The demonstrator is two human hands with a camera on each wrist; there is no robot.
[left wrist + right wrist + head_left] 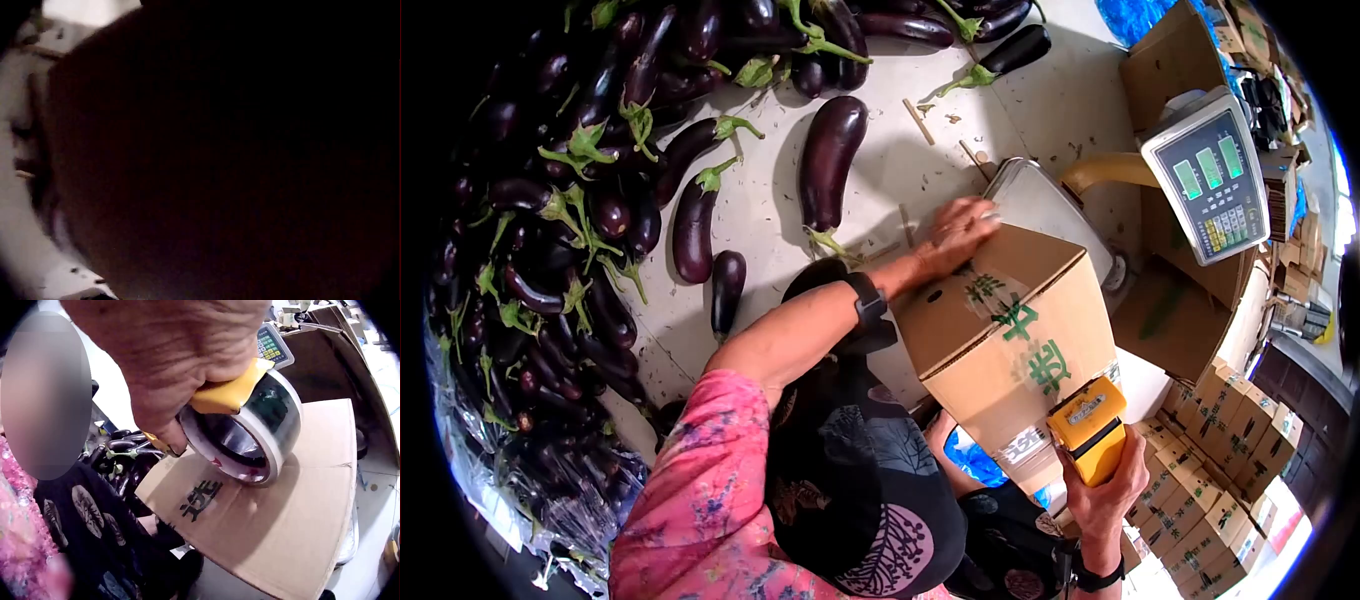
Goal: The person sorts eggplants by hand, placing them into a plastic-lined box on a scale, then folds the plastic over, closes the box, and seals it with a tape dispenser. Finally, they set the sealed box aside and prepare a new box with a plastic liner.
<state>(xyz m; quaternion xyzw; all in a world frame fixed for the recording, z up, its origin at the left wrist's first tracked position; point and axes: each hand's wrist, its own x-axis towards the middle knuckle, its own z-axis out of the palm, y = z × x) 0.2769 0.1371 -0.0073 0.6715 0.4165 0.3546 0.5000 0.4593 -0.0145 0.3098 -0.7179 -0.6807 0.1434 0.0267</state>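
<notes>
A cardboard box with green lettering stands tilted beside a scale's metal platform. At its far top edge is the left hand, fingers bent over the corner. The right hand grips a yellow tape dispenser against the box's near side. In the right wrist view the right hand is wrapped round the yellow dispenser, whose tape roll lies close over the cardboard. The left wrist view is almost wholly dark, with the left hand's fingers not visible there.
Many eggplants are heaped at the left, and a large one lies apart. The scale's display stands at the right, near an open carton. Stacked boxes fill the lower right. Blue plastic shows beneath the box.
</notes>
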